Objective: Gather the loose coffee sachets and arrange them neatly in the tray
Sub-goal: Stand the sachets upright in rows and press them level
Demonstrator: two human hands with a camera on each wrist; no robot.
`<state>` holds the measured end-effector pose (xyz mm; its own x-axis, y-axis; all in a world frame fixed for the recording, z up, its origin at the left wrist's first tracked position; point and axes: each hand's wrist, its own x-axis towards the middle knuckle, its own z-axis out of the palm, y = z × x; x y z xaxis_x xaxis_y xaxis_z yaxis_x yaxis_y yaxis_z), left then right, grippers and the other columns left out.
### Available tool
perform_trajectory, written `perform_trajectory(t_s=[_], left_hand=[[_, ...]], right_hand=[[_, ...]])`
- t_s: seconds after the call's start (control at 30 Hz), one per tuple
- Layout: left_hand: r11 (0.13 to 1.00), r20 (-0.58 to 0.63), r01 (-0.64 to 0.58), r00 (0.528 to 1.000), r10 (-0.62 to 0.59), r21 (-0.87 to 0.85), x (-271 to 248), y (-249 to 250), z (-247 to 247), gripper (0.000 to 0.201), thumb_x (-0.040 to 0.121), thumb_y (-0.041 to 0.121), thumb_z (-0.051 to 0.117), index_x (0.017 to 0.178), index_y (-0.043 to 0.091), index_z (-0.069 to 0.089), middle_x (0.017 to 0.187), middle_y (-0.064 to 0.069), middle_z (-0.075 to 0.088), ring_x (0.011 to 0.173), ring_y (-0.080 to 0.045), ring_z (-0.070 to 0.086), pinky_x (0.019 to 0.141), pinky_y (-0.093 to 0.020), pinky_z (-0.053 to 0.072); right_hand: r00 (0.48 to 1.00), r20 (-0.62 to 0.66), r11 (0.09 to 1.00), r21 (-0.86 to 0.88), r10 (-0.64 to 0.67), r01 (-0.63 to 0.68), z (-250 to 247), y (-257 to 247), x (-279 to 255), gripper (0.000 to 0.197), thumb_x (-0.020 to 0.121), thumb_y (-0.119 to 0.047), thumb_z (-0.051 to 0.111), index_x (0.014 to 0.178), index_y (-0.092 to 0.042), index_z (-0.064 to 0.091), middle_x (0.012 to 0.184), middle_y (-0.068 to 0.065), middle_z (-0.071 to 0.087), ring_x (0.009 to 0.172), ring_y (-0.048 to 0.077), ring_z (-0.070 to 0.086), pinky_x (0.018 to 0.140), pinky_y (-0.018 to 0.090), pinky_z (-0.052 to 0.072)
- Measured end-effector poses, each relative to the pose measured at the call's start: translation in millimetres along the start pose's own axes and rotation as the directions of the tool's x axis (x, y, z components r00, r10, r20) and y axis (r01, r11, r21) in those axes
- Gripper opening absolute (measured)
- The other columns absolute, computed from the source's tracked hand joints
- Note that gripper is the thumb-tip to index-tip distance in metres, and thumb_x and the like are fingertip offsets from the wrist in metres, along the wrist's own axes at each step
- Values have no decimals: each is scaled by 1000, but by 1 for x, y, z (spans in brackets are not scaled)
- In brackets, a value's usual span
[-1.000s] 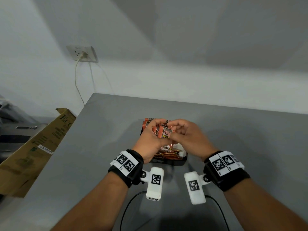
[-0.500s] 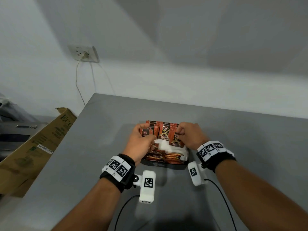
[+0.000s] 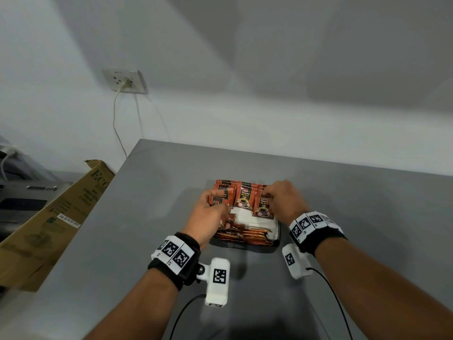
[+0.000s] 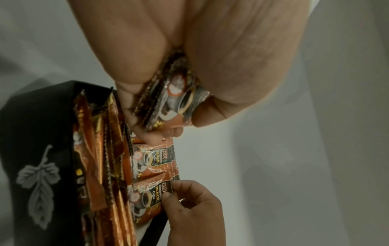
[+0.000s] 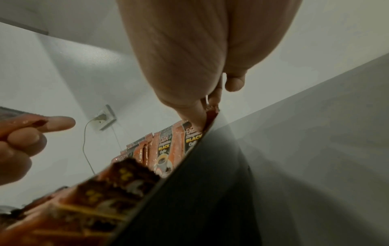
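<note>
Head view: grey table (image 3: 367, 217) runs to a white wall; wall socket (image 3: 125, 81) with a plugged white cord up left. Cardboard box (image 3: 49, 217) leans at the table's left edge. Black tray (image 3: 276, 238) sits mid-table, near the person; left wrist view shows a pale leaf print on its outer wall (image 4: 40, 186). White paper lining (image 3: 247, 217) shows in the tray's middle.

Coffee sachets in tray: one row stands upright along the far side, labels facing the camera (image 3: 242, 196); another row packed on edge along the near side (image 3: 242, 235).

Left hand (image 3: 210, 217) at the tray's left side, thumb and fingers curled and clamped on a small bunch of sachets (image 4: 168, 98).

Right hand (image 3: 282, 200) at the tray's right far corner, thumb and forefinger together, pinching the top edge of the rightmost upright sachet (image 3: 263, 206); same pinch seen in left wrist view (image 4: 189, 199). Other fingers curled in.

Both wrists carry black bands with marker tags and white camera units.
</note>
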<state>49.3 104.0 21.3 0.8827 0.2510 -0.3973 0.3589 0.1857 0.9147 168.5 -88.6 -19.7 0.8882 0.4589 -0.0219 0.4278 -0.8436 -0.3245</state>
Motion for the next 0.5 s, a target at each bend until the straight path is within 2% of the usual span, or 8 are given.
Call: perform_trajectory(t_s=[0.07, 0.13, 0.2, 0.27, 0.33, 0.4, 0.43, 0.5], left_hand=[[1000, 11, 8, 1000, -8, 8, -1, 1, 1, 49, 83, -17, 48, 117, 18, 56, 89, -4, 66, 69, -14, 65, 61, -33, 53], [999, 24, -26, 999, 25, 44, 0, -1, 0, 54, 80, -19, 55, 122, 15, 54, 92, -6, 70, 69, -16, 70, 67, -33, 54], [995, 25, -66, 998, 64, 79, 0, -2, -1, 57, 78, -19, 64, 122, 17, 55, 93, -6, 74, 74, -17, 73, 68, -31, 55], [990, 47, -101, 994, 96, 100, 0, -2, 2, 57, 77, -18, 68, 118, 20, 57, 93, -4, 75, 78, -16, 73, 67, -28, 55], [984, 86, -135, 988, 125, 115, 1, -2, 6, 57, 75, -15, 74, 117, 19, 58, 94, -3, 75, 81, -16, 72, 71, -29, 55], [977, 120, -156, 983, 139, 143, 2, -1, 12, 60, 70, -8, 80, 119, 19, 57, 99, -6, 74, 86, -20, 72, 78, -34, 57], [974, 127, -155, 983, 135, 162, 2, 1, 14, 63, 67, -3, 82, 119, 21, 57, 102, -9, 73, 89, -23, 72, 82, -37, 58], [971, 100, -148, 986, 131, 187, 5, 0, 13, 61, 67, 5, 85, 117, 26, 57, 105, -10, 73, 89, -25, 73, 82, -39, 59]], right_hand=[[1000, 0, 1000, -13, -8, 8, 0, 2, -1, 21, 96, -13, 58, 104, -22, 76, 94, 1, 63, 94, 18, 50, 85, 33, 48], [999, -37, 999, 37, 5, -4, -3, 3, -4, 21, 97, -15, 58, 108, -22, 75, 95, 0, 61, 94, 17, 47, 83, 30, 41], [995, -99, 991, 136, 32, -18, -11, -1, -8, 20, 95, -17, 62, 109, -22, 75, 96, -2, 62, 98, 18, 50, 85, 31, 42], [990, -133, 968, 252, 38, -4, -24, -14, -15, 18, 91, -21, 68, 107, -22, 75, 99, -6, 67, 97, 13, 58, 88, 29, 47], [998, -53, 882, 471, 16, 11, -39, -35, -25, 18, 87, -21, 72, 104, -26, 74, 94, -11, 72, 87, 6, 66, 82, 23, 54], [995, 84, 770, 638, -48, -17, -48, -54, -32, 20, 84, -16, 76, 101, -27, 73, 87, -8, 75, 78, 3, 69, 74, 20, 57], [992, 100, 765, 644, -77, -6, -50, -59, -33, 21, 82, -12, 77, 98, -26, 74, 84, -6, 75, 74, 3, 69, 71, 21, 58], [996, 59, 793, 609, -69, 19, -51, -62, -29, 21, 81, -7, 77, 91, -25, 74, 79, -6, 74, 66, 2, 68, 63, 21, 55]])
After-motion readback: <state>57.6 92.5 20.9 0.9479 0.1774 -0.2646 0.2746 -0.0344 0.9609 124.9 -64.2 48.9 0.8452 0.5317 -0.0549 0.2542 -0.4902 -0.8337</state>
